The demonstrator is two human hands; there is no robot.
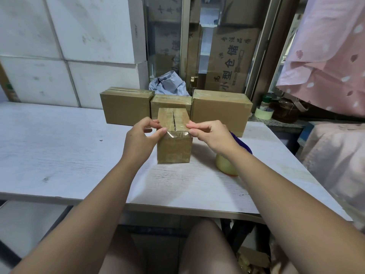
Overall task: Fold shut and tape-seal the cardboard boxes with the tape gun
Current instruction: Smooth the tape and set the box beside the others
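Small box: the small box [174, 144] stands upright on the desk [59, 147], near its middle and just in front of the person; its top flaps are folded down, with a dark seam open between them.
Tape strip: a clear tape strip [176, 133] lies across the near top edge and runs a little way down the front face.
Left grip: the left grip [142, 136] is clenched on the small box's near-left top corner, thumb on the front edge, fingers curled over the top.
Right grip: the right grip [209, 133] pinches the near-right top corner, where the tape strip ends, with curled fingers.
Tape gun: the tape gun [227, 165] lies on the desk just right of the small box, partly hidden under the right forearm; a yellowish roll and a purple part show.
Row behind: the left box [126, 108], middle box [170, 102] and right box [221, 112] stand side by side, closed; the middle box is just behind the small box.
Farther back: a crumpled grey bag [169, 84], and a printed carton [231, 62] behind glass.
Right side: a tape roll [263, 114] on a ledge, with pink cloth [325, 62] hanging above.
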